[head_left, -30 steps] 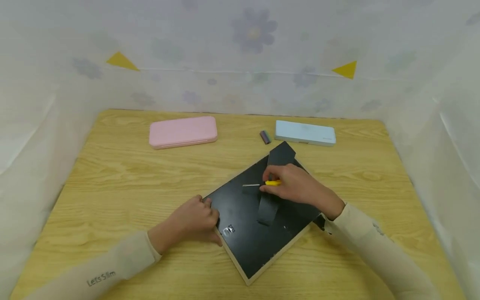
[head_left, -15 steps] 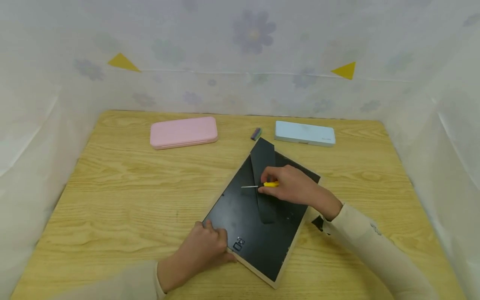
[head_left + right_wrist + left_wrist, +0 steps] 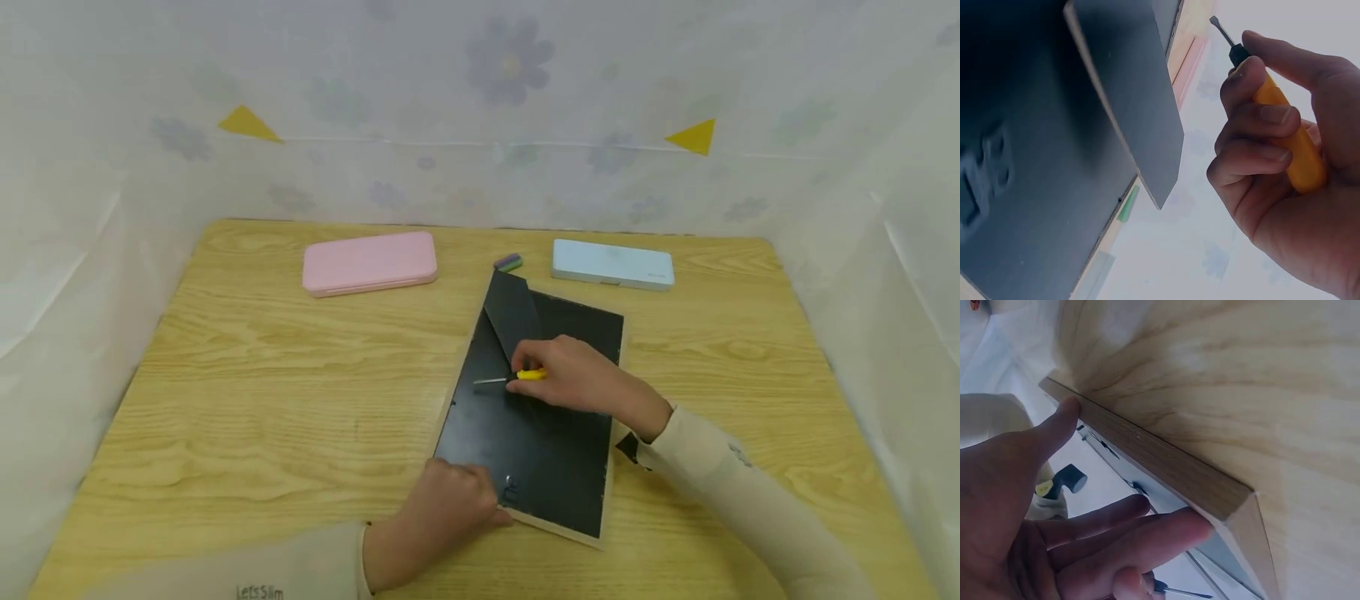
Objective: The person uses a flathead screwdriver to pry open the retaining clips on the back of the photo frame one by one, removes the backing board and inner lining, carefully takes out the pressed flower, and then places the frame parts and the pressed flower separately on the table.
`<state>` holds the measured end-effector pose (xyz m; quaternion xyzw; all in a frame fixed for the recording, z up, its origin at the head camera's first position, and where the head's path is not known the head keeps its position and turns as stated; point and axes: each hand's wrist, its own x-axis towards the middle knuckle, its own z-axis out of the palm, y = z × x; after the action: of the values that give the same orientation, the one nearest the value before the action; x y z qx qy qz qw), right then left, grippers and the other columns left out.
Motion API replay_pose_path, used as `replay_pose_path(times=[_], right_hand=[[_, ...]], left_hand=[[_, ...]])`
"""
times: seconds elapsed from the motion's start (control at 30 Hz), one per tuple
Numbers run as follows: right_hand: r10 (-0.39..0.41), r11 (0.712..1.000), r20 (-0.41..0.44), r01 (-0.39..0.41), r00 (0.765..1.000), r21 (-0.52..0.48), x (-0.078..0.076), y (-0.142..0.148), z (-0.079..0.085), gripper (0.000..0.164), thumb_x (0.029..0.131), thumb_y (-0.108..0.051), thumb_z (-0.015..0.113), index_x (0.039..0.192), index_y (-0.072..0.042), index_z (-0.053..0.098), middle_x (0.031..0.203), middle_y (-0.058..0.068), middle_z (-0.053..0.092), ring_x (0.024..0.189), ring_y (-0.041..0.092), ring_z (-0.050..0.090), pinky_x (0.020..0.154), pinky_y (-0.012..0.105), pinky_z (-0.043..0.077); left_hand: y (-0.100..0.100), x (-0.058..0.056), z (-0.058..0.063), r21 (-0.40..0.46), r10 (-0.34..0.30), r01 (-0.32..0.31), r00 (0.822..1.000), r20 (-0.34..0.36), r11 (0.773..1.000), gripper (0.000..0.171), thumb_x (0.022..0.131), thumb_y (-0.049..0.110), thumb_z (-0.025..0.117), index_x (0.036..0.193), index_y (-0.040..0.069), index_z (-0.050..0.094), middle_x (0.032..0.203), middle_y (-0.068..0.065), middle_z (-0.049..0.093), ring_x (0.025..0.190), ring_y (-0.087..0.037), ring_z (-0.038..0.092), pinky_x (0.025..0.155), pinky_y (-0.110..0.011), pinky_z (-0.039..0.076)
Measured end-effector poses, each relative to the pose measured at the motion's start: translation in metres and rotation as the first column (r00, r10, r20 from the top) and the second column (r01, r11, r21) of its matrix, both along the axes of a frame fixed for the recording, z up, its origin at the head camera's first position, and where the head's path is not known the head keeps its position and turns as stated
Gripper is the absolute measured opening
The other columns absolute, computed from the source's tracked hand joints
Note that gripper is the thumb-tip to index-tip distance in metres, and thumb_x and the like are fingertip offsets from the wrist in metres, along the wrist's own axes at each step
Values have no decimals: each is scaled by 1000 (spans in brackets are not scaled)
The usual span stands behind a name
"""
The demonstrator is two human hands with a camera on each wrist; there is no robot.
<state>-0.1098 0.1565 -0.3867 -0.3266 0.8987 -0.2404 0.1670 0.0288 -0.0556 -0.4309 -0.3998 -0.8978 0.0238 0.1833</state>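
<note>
A picture frame (image 3: 555, 467) lies face down on the wooden table, its black back and pale wooden edge showing. A black easel leg (image 3: 508, 300) is on its back, and a small metal hanger (image 3: 512, 487) sits near the close edge. My left hand (image 3: 453, 504) grips the near left corner; in the left wrist view its thumb touches the wooden side (image 3: 1154, 450), with fingers by the corner. Above the frame, my right hand (image 3: 573, 375) holds a screwdriver (image 3: 1294, 150) by its yellow handle, the metal tip pointing left and apart from the back.
At the back left lies a pink pencil case (image 3: 370, 265). A light blue case (image 3: 612, 265) lies at the back right. Between them, just beyond the easel leg, is a small purple and green piece (image 3: 508, 262). White flowered sheeting (image 3: 465, 183) surrounds the table.
The frame has turned anticlockwise, its near left corner moving right and nearer with my left hand. The small coloured piece has shifted left and turned. My right hand keeps the screwdriver, nearly in place.
</note>
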Motion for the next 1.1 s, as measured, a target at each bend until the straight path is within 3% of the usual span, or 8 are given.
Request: replay_pose_path(times=[0.17, 0.3, 0.43, 0.57, 0.67, 0.83, 0.93, 1.1], right_hand=[[7, 1000, 4, -7, 1000, 1, 1, -2, -1, 20, 91, -33, 75, 97, -16, 66, 68, -10, 57, 52, 6, 48, 52, 26, 43], [6, 1000, 9, -6, 1000, 12, 2, -3, -4, 20, 91, -34, 75, 97, -17, 66, 69, -10, 57, 52, 5, 48, 52, 25, 43], [0, 1000, 25, -1, 1000, 18, 3, -4, -7, 19, 91, -33, 74, 98, -17, 66, 70, -10, 57, 49, 5, 49, 52, 25, 44], [-2, 1000, 52, 1, 999, 17, 7, -4, -10, 18, 93, -33, 73, 99, -18, 65, 70, -10, 56, 48, 5, 49, 52, 25, 45], [14, 1000, 43, -14, 999, 13, 11, -4, -14, 17, 92, -31, 73, 99, -19, 65, 71, -11, 57, 51, 5, 49, 53, 25, 44], [32, 999, 22, -32, 999, 13, 20, -2, -24, 16, 92, -30, 74, 99, -18, 65, 73, -11, 58, 56, 2, 48, 56, 23, 44], [22, 1000, 38, -22, 999, -1, 22, -3, -29, 16, 93, -29, 73, 101, -18, 65, 74, -11, 59, 57, 2, 49, 56, 23, 45], [23, 999, 71, -19, 997, -47, 24, -4, -33, 14, 94, -25, 72, 103, -17, 64, 79, -9, 62, 59, 1, 51, 57, 23, 46]], left_hand=[[8, -1, -1, -24, -32, 32, 999, -2, 999, 56, 78, 66, 70, 60, 13, 68, 48, 5, 47, 38, -4, 21, 32, -26, 22], [8, -3, 3, -73, -88, 86, 996, -20, 994, 42, 86, 49, 73, 69, 10, 71, 50, 3, 54, 35, -3, 36, 34, -26, 29], [-3, -15, 12, -107, -123, 135, 986, 116, 985, 33, 89, 46, 71, 72, 18, 66, 56, 7, 55, 41, -2, 44, 40, -23, 35], [-28, -43, 20, -25, -94, 112, 920, 381, 993, 45, 83, 60, 72, 91, 15, 69, 82, 3, 64, 70, -10, 61, 60, -28, 49], [-49, -66, 17, 58, -92, 73, 852, 516, 996, 78, 74, 63, 79, 126, 7, 64, 121, -7, 62, 108, -20, 61, 88, -38, 51], [-74, -87, 5, 71, -95, 65, 777, 622, 995, 135, 61, 74, 80, 157, -1, 22, 164, -19, 20, 149, -29, 24, 115, -48, 29], [-78, -93, 0, 60, -100, 81, 741, 664, 995, 144, 59, 77, 78, 159, -1, 9, 166, -18, 6, 153, -31, 10, 118, -49, 21], [-78, -98, -3, 55, -103, 90, 701, 706, 994, 146, 58, 78, 79, 159, -1, 7, 167, -18, 4, 153, -34, 6, 119, -51, 17]])
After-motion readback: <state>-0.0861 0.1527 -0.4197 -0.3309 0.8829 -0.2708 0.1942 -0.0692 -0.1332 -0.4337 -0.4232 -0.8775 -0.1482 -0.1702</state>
